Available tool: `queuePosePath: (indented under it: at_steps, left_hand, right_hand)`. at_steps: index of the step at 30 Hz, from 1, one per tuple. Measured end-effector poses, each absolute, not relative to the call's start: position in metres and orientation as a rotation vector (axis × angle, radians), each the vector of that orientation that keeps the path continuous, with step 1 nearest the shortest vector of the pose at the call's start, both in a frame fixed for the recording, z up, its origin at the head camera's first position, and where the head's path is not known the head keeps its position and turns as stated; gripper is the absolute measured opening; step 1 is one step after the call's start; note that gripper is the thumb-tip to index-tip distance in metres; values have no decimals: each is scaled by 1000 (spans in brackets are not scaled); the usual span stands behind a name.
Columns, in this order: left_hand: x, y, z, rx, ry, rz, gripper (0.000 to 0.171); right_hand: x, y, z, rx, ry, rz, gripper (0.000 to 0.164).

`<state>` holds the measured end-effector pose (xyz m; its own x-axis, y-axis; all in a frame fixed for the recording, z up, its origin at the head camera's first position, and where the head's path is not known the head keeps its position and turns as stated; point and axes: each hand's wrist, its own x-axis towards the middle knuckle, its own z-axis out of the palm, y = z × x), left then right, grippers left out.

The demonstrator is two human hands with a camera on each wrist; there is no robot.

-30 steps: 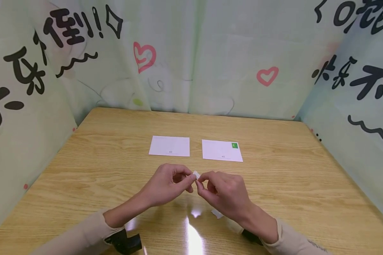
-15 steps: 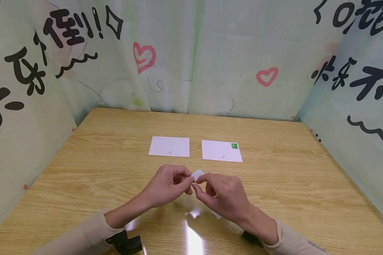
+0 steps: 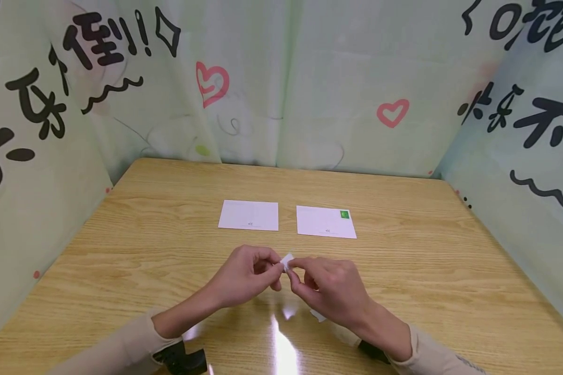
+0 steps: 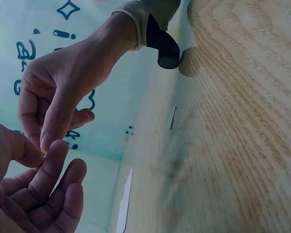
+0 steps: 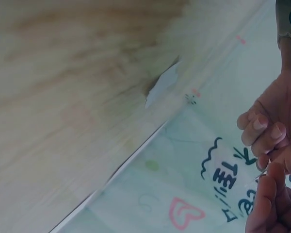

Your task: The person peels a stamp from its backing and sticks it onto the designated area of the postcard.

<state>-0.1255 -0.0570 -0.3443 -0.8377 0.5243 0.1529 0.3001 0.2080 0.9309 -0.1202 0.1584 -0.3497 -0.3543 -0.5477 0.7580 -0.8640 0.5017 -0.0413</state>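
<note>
Between the two hands, in the head view, is a small white piece of paper (image 3: 287, 260). My left hand (image 3: 248, 275) pinches its left side between thumb and index finger. On its other side, my right hand (image 3: 330, 281) pinches the lower right edge with thumb and index fingertip. Fingers cover much of the piece, so what is on its other face is hidden. Below the right hand a white paper scrap (image 3: 317, 315) lies on the table, partly covered in the head view; the right wrist view shows the scrap (image 5: 162, 85) with a ragged edge.
Beyond the hands, two white envelope-like rectangles lie side by side: a plain one (image 3: 248, 215) and one (image 3: 322, 221) bearing a green stamp (image 3: 344, 214). The wooden table (image 3: 169, 208) meets printed curtains (image 3: 281, 83) at the back and sides. Black straps (image 3: 180, 359) sit at both wrists.
The white piece first turned to show more of its face, then tilted back so less shows. The right thumb moved away from it and back. The rectangles and scrap stayed put.
</note>
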Motion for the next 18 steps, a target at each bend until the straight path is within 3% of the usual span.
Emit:
queuePosePath:
  at_steps: [8, 18]
  left_hand:
    - [-125, -56, -346, 817, 2295, 1662, 17]
    - [-125, -61, -346, 803, 2292, 1682, 15]
  right_hand:
    - [-124, 158, -352, 1176, -2000, 548, 13]
    - [-125, 164, -351, 1094, -2048, 578, 15]
